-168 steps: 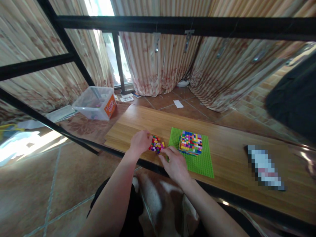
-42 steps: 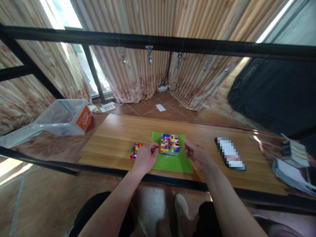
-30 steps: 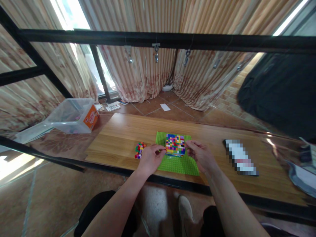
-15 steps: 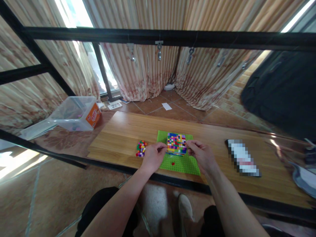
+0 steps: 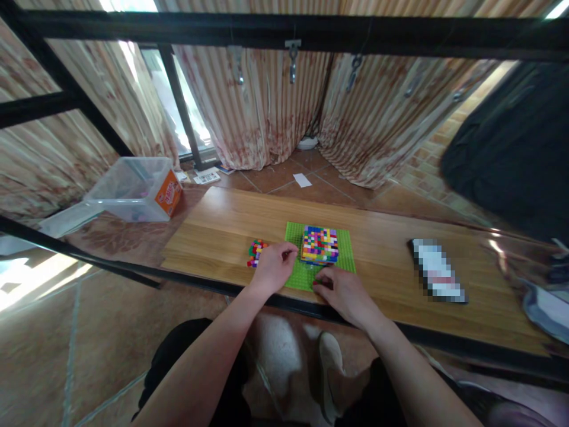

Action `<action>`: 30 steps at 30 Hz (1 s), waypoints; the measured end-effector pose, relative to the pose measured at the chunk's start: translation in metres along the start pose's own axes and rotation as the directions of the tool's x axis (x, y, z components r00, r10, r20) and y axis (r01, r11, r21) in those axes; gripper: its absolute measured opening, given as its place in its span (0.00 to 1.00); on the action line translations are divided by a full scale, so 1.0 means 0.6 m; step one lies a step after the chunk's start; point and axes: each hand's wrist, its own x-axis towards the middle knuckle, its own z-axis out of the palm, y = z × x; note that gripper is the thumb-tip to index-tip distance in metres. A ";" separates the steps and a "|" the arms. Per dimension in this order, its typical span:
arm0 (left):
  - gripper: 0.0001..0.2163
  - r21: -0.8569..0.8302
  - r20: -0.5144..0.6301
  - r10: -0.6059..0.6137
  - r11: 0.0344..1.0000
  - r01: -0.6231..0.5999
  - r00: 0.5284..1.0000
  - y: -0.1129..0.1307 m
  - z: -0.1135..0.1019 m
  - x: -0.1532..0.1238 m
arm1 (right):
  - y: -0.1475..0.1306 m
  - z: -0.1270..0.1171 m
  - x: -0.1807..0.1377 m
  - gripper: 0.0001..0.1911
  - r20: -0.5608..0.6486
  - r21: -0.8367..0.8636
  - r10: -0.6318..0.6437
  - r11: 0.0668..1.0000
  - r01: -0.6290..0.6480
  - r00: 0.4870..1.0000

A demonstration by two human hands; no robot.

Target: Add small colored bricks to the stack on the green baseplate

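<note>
A block built of many small coloured toy bricks (image 5: 320, 244) stands on a green studded baseplate (image 5: 344, 237). My left hand (image 5: 274, 267) is just left of the block, apart from it, with thumb and forefinger pinched; whatever is between them is too small to see. My right hand (image 5: 342, 290) is over the front of the baseplate, its thumb and forefinger closed round a small red brick (image 5: 315, 283). A patch of loose or joined bricks (image 5: 255, 252) lies on the wood left of my left hand, partly hidden by it.
The wooden table (image 5: 235, 219) has a dark front edge. A pixelated dark-edged object (image 5: 438, 270) lies at right. A clear plastic box (image 5: 133, 190) with an orange label stands at left. A black bar (image 5: 284, 32) with hanging clips crosses ahead, before the curtains.
My right hand has moved from the block's right side down and left to the red brick at the front of the baseplate. My left hand stays beside the block. The view has tilted slightly down.
</note>
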 end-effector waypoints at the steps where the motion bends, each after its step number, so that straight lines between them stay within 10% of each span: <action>1: 0.08 0.004 0.006 0.000 1.000 0.000 1.000 0.000 0.000 -0.001 | -0.001 0.002 0.002 0.05 0.009 -0.015 -0.001 1.000 0.001 1.000; 15: 0.09 -0.004 0.056 -0.008 1.000 0.009 0.998 0.004 0.002 -0.006 | -0.024 -0.003 0.018 0.09 -0.277 0.401 -0.019 0.906 0.134 0.961; 30: 0.10 0.022 0.068 -0.021 1.000 0.020 0.997 0.009 0.010 -0.008 | -0.044 0.014 0.045 0.12 -0.432 -0.081 -0.220 0.975 0.205 0.875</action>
